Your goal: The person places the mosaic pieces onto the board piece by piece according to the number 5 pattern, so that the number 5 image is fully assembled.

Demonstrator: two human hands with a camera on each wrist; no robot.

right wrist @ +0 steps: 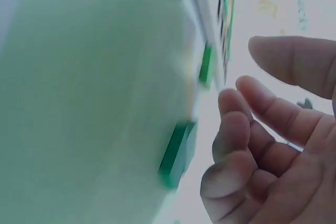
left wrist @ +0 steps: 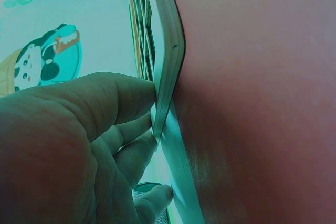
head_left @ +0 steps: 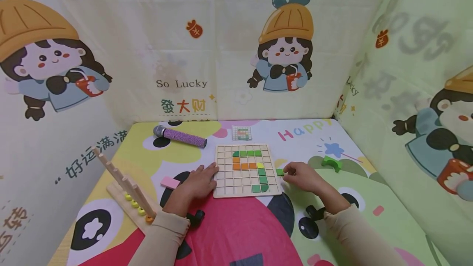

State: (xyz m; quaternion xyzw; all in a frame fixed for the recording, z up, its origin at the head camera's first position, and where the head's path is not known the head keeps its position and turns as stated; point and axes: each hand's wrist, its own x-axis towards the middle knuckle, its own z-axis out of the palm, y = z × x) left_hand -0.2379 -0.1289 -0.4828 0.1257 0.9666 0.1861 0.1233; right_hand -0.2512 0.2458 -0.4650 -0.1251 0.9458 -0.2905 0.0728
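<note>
A square wooden grid board (head_left: 224,184) lies in the middle of the table. Set in its cells are green pieces (head_left: 255,153), orange pieces (head_left: 244,166) and a yellow one (head_left: 260,165), forming a winding line. My left hand (head_left: 199,182) rests at the board's left edge; in the left wrist view its thumb (left wrist: 131,98) touches the board's side. Just right of the board is a small green block (head_left: 279,172), with my right hand (head_left: 303,177) beside it. The right wrist view shows its fingers loosely bent, the thumb (right wrist: 289,61) apart from them and nothing between.
A small card (head_left: 242,133) printed with a coloured grid lies behind the board. Left of it is a purple glittery microphone (head_left: 184,137). A wooden peg stand (head_left: 114,194) with yellow beads and a pink block (head_left: 170,182) are at left. A green arch block (head_left: 331,163) lies at right.
</note>
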